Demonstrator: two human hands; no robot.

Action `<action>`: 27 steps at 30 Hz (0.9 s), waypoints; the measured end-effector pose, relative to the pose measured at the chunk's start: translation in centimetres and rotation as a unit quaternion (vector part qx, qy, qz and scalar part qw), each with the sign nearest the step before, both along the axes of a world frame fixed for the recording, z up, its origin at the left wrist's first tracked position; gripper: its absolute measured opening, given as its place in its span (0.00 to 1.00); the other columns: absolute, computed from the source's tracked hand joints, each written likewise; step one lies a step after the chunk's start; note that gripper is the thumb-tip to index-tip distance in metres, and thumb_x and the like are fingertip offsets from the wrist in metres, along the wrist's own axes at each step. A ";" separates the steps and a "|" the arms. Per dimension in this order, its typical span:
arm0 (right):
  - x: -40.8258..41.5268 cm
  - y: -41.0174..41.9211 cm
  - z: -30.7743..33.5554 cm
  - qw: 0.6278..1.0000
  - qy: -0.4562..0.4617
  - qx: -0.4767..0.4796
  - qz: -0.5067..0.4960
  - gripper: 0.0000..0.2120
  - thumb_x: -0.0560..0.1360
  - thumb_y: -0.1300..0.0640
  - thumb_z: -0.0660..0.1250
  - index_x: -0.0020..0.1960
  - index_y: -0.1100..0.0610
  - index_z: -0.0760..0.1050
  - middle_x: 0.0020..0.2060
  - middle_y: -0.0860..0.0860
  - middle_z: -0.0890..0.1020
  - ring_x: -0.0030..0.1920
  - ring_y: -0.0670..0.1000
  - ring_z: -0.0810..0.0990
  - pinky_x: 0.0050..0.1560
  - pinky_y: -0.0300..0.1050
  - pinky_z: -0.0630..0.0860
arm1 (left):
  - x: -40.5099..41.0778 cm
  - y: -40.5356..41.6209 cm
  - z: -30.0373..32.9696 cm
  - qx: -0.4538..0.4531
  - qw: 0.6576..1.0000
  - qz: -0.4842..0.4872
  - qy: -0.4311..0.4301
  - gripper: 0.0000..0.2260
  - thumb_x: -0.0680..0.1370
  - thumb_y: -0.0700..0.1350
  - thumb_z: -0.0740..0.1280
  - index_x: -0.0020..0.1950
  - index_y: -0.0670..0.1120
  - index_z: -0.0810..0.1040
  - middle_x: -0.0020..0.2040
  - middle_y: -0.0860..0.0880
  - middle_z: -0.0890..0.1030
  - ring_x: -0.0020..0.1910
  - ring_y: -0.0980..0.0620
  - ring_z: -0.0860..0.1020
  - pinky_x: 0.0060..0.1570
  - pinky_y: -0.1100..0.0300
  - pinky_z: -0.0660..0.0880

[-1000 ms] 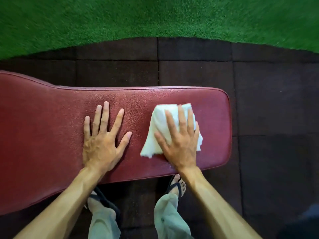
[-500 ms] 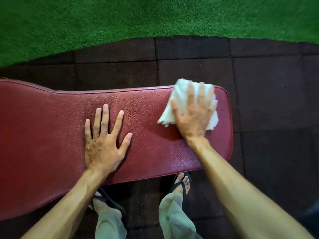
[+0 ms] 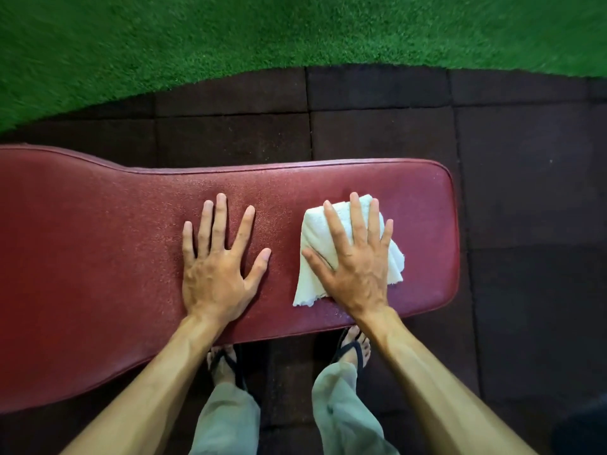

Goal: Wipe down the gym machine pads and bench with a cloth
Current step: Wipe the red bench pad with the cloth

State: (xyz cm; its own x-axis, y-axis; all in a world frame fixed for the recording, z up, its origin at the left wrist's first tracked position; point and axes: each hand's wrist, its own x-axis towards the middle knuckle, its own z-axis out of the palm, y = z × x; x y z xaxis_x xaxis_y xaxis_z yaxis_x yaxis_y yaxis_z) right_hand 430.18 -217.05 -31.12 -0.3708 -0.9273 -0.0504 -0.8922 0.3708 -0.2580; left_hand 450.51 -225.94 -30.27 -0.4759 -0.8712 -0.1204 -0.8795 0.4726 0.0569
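So the right hand (image 3: 356, 257) is flat on top of the white cloth (image 3: 345, 254), fingers straight and spread, pressing it down rather than gripping it. The cloth is bunched into a rough folded wad and sits on the red bench (image 3: 98, 257) toward its right end, roughly midway between the far edge and the near edge, with a loose corner poking out near the thumb side and some more sticking out on the right under the little finger.

The left hand (image 3: 218, 257) is just beside it, also flat and open, palm down on the bare vinyl near the middle of the bench, holding nothing. Looks like it's only there to brace.

As for progress: the vinyl around the cloth at the right end has a slightly damp sheen with tiny droplets near the front edge, so that patch probably got some wiping already. The wider left part of the bench looks duller, so likely not done yet, though it's hard to be sure. No machine pads are in view at all, so that bit of the job is presumably still waiting.

Beyond the bench there's dark rubber floor tiles (image 3: 525, 159) and green turf (image 3: 230, 37) past the far edge.
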 end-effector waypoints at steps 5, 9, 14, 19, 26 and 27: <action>-0.2 -0.5 -0.8 0.999 -0.012 -0.042 -0.011 0.28 0.80 0.39 0.60 0.75 0.52 0.64 0.75 0.59 0.68 0.77 0.66 0.60 0.73 0.65 0.63 | 0.0 -0.1 0.2 0.002 1.000 -0.002 -0.007 0.31 0.80 0.64 0.51 0.81 0.56 0.51 0.82 0.45 0.47 0.82 0.45 0.46 0.79 0.42 0.46; 0.1 -0.7 1.0 0.995 -0.069 -0.043 -0.049 0.25 0.80 0.46 0.63 0.74 0.55 0.67 0.69 0.58 0.73 0.73 0.66 0.66 0.70 0.62 0.68 | 0.1 -0.3 0.7 0.034 0.999 -0.009 0.003 0.31 0.80 0.64 0.50 0.81 0.55 0.50 0.82 0.44 0.46 0.82 0.45 0.46 0.79 0.40 0.47; 2.8 3.6 6.8 0.949 -0.267 -0.010 -0.165 0.26 0.81 0.46 0.63 0.76 0.51 0.63 0.71 0.54 0.72 0.74 0.56 0.67 0.73 0.55 0.66 | 0.2 0.7 6.5 0.188 0.980 -0.059 0.010 0.31 0.81 0.63 0.52 0.81 0.52 0.51 0.82 0.42 0.48 0.82 0.44 0.45 0.79 0.40 0.48; 6.9 12.7 15.2 0.882 -0.336 0.002 -0.330 0.26 0.81 0.49 0.64 0.77 0.50 0.64 0.72 0.50 0.71 0.72 0.50 0.70 0.72 0.45 0.65 | 1.0 6.9 14.8 0.281 0.951 -0.126 0.013 0.30 0.82 0.60 0.55 0.81 0.51 0.54 0.82 0.44 0.52 0.82 0.47 0.48 0.79 0.46 0.51; 8.4 25.0 24.7 0.800 -0.351 0.040 -0.485 0.26 0.81 0.45 0.62 0.76 0.47 0.62 0.72 0.50 0.71 0.70 0.55 0.71 0.68 0.49 0.66 | -4.1 17.6 25.4 0.414 0.892 -0.181 -0.007 0.25 0.82 0.56 0.60 0.76 0.45 0.65 0.74 0.41 0.68 0.73 0.43 0.67 0.73 0.52 0.64; 8.0 26.7 26.2 0.784 -0.355 0.033 -0.508 0.25 0.81 0.45 0.62 0.76 0.46 0.62 0.71 0.51 0.71 0.70 0.56 0.71 0.67 0.51 0.67 | -5.6 19.4 26.8 0.418 0.887 -0.194 -0.017 0.25 0.82 0.55 0.60 0.75 0.45 0.66 0.73 0.42 0.69 0.72 0.43 0.69 0.72 0.52 0.65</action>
